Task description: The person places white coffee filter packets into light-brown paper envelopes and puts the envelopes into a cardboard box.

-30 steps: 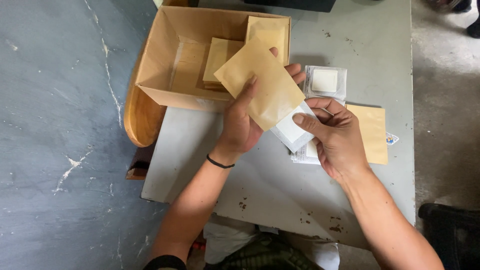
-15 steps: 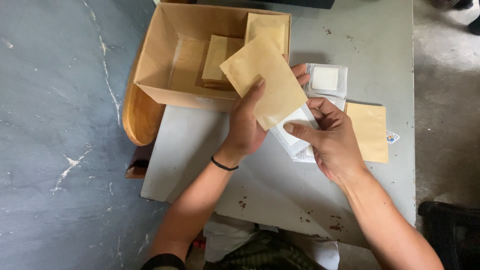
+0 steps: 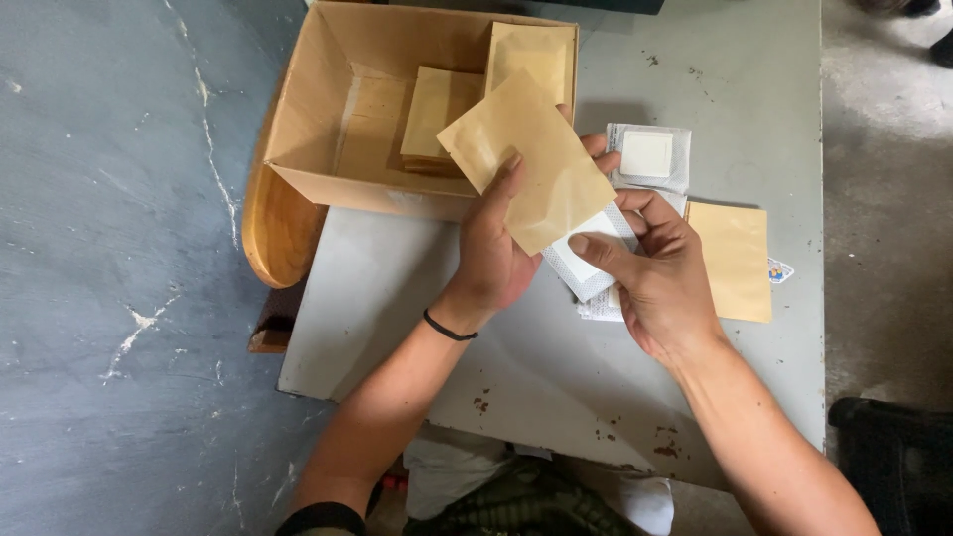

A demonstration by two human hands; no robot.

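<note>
My left hand [image 3: 493, 260] holds a tan paper envelope [image 3: 526, 159] tilted above the grey table [image 3: 397, 298], thumb on its front. My right hand [image 3: 655, 278] pinches a white clear-edged sachet [image 3: 581, 263] whose upper end sits under the envelope's lower edge. Whether it is inside the envelope I cannot tell. Under my right hand lie more white sachets [image 3: 596, 308].
An open cardboard box [image 3: 328, 129] at the table's far left holds stacks of tan envelopes [image 3: 437, 114]. A white sachet [image 3: 647, 156] and a tan envelope [image 3: 735, 260] lie to the right. A wooden stool edge [image 3: 278, 233] juts out left, over a grey floor [image 3: 119, 248].
Both hands have shifted slightly up and left. The white sachet has slid further up under the envelope's lower edge.
</note>
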